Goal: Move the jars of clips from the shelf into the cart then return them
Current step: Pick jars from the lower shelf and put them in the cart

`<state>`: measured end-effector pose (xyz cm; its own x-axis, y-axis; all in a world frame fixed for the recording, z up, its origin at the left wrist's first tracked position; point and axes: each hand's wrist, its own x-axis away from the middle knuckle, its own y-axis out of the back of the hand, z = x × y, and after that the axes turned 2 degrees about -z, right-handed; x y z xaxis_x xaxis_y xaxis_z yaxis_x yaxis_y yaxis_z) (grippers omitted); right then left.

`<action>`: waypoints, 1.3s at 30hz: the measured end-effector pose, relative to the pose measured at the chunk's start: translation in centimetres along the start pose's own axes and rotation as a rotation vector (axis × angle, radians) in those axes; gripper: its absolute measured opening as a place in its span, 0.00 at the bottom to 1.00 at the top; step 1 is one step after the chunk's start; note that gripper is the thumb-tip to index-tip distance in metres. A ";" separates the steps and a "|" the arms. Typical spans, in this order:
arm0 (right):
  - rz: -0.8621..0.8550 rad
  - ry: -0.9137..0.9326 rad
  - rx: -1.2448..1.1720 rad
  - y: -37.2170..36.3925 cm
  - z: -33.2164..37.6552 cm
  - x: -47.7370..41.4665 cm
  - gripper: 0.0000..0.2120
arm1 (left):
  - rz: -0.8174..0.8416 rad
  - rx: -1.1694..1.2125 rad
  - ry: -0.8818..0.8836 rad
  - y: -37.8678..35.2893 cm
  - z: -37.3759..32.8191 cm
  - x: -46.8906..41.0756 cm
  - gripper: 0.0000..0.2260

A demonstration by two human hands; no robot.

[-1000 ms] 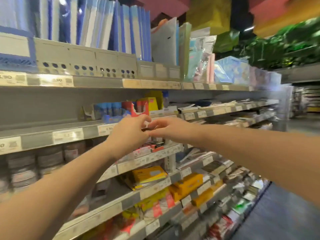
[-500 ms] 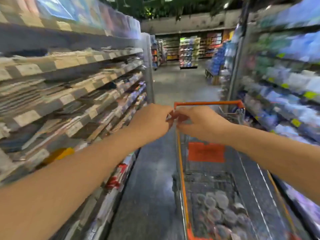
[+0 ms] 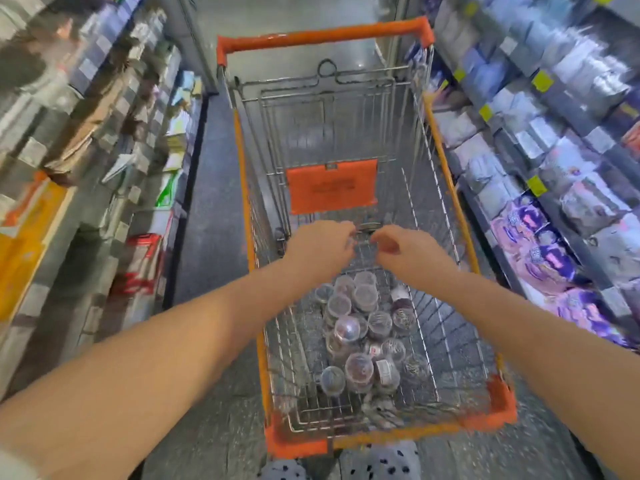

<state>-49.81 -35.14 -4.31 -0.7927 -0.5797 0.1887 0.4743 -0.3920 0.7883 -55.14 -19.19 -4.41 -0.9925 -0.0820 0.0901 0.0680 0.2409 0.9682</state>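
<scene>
A silver wire shopping cart with orange trim [image 3: 325, 36] is standing between blurred stocked shelves [image 3: 554, 133]. On its basket floor, small clear round jars of clips [image 3: 363, 327] are lying heaped. Above them, the left hand [image 3: 318, 247] and right hand [image 3: 408, 252] are pinching one more blurred small jar [image 3: 366, 228] between curled fingertips.

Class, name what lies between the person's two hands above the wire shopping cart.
In the head view, a small round clear jar lies between the left hand and the right hand; both pinch it over the orange-rimmed wire cart.
</scene>
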 end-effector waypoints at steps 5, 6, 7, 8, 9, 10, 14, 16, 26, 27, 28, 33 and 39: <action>0.213 -0.096 -0.052 -4.6 -5.7 -5.2 0.18 | 0.118 0.085 0.264 -7.8 2.0 -3.4 0.17; 0.255 -0.104 -0.041 -5.7 -6.6 -6.0 0.18 | 0.136 0.092 0.307 -9.3 2.4 -3.7 0.18; 0.296 -0.120 -0.029 -6.8 -7.7 -6.6 0.17 | 0.156 0.100 0.347 -10.8 2.8 -3.9 0.20; 0.336 -0.135 -0.018 -8.0 -8.6 -7.1 0.17 | 0.181 0.115 0.386 -12.5 3.1 -4.0 0.21; 0.375 -0.148 -0.012 -9.0 -9.5 -7.4 0.17 | 0.210 0.139 0.424 -14.1 3.2 -3.8 0.22; 0.408 -0.152 -0.010 -10.0 -10.3 -7.5 0.17 | 0.241 0.160 0.458 -15.6 3.1 -3.5 0.24; 0.483 -0.166 -0.004 -13.4 -12.5 -7.8 0.16 | 0.305 0.278 0.579 -21.0 1.8 -2.0 0.36; 0.494 -0.167 0.030 -15.2 -13.4 -8.0 0.15 | 0.366 0.341 0.636 -23.2 0.7 -0.7 0.40; 0.678 -0.015 0.153 -21.4 -15.4 -6.9 0.34 | 0.502 0.376 0.698 -28.6 -3.5 3.0 0.50; 0.670 -0.010 0.159 -21.6 -15.4 -6.9 0.35 | 0.487 0.386 0.677 -29.0 -3.1 3.1 0.50; 0.663 -0.009 0.169 -21.8 -15.5 -6.9 0.36 | 0.485 0.394 0.650 -29.2 -2.8 3.2 0.50; 0.626 0.032 0.256 -22.9 -15.9 -7.0 0.36 | 0.497 0.409 0.545 -29.6 -2.3 3.5 0.42; 0.594 0.018 0.227 -22.1 -15.6 -7.1 0.30 | 0.432 0.530 0.581 -28.9 -2.0 3.7 0.40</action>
<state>-48.67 -33.52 -32.24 -0.4121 -0.6645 0.6234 0.7363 0.1601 0.6574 -60.62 -28.40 -31.59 -0.6736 -0.3221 0.6652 0.2255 0.7676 0.5999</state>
